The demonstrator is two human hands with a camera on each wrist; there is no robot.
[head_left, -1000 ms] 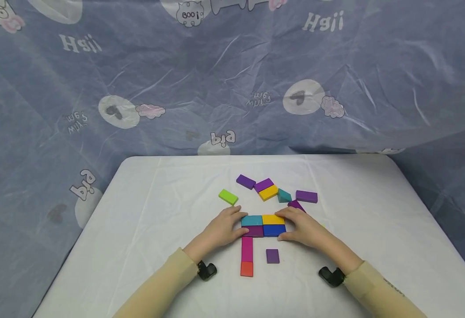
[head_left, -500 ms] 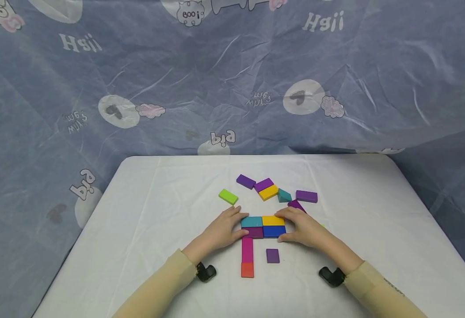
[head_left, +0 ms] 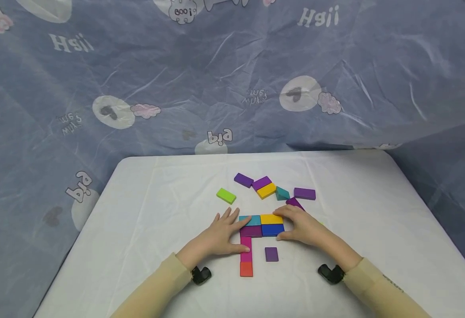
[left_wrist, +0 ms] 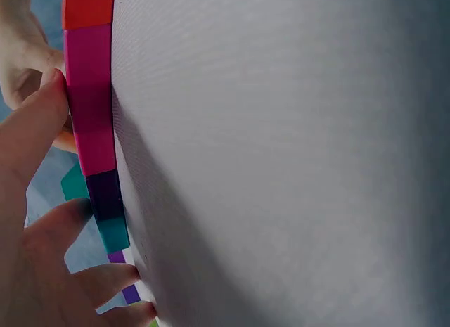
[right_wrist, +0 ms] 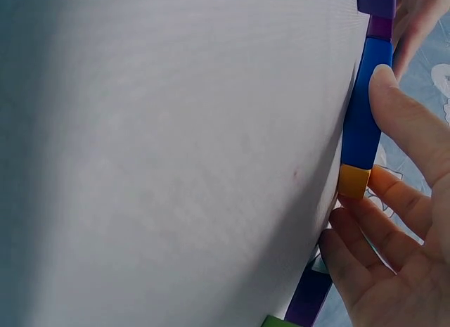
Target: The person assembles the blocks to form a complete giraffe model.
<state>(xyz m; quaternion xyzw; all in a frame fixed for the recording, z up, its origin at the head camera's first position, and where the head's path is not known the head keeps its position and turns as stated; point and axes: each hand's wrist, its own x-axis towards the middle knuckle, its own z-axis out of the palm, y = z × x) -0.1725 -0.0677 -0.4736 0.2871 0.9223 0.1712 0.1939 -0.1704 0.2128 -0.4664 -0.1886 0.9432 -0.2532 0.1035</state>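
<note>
Progress, as judged from the layout: partly assembled, in smooth, perhaps wooden, blocks on the white tabletop [head_left: 157, 198]. Already flush, two by two, at centre: teal rectangular block [head_left: 255, 221] at ten o'clock, yellow rectangular block [head_left: 271, 219] at two, blue rectangular block [head_left: 273, 230] at four, maroon rectangular block [head_left: 251, 231] at eight. Abutting at seven o'clock: magenta rectangular block [head_left: 246, 257], then red-orange square block [head_left: 246, 269], end to end. Apart at five o'clock: purple square block [head_left: 271, 254]. Seemingly left over: lime-green rectangular block [head_left: 226, 196] at ten; indigo rectangular block [head_left: 243, 179] at eleven; violet rectangular block [head_left: 261, 182] and amber rectangular block [head_left: 266, 191], touching, at twelve; sea-green triangular block [head_left: 282, 194] at one; purple rectangular block [head_left: 304, 194] and half-hidden plum block [head_left: 295, 203] at two. Grip of left hand [head_left: 216, 236]: fingers and thumb apart, index over teal, thumb over magenta. Grip of right hand [head_left: 304, 227]: pinched on the yellow-and-blue pair. Only in the head view: the whole arrangement at once. Clearer in the left wrist view: thumb tip against magenta's edge. Clearer in the right wrist view: thumb pad on blue's side face, plus a green block [right_wrist: 278, 321] at six o'clock, perhaps the sliver beside the right wrist in the head view
</note>
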